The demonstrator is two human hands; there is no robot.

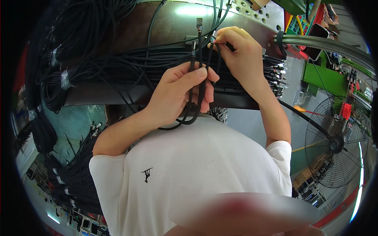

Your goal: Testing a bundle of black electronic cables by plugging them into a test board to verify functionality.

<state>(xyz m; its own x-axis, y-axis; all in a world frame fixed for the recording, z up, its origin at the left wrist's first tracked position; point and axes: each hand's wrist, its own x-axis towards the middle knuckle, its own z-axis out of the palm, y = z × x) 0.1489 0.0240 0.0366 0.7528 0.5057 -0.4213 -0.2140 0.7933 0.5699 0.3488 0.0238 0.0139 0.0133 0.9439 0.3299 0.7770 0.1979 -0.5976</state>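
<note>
My left hand (179, 88) is closed around several black cables (200, 49), the thumb lying across them. Their metal-tipped ends point away from me. One flat silver connector (199, 24) stands up above the left hand, and a narrower metal tip (193, 47) shows beside it. To the right, my right hand (242, 49) pinches the end of another of these cables with thumb and forefinger, at a small silver connector (214, 37) with coloured wires showing. Below the left hand the cables curve in loops against the white shirt.
A thick row of black cables (118, 65) lies across the dark worktop, its connector ends (275, 76) at the right edge. Tied coils (90, 23) fill the far left. A perforated metal plate (256, 13) sits at the back, a black fan (335, 143) on the right.
</note>
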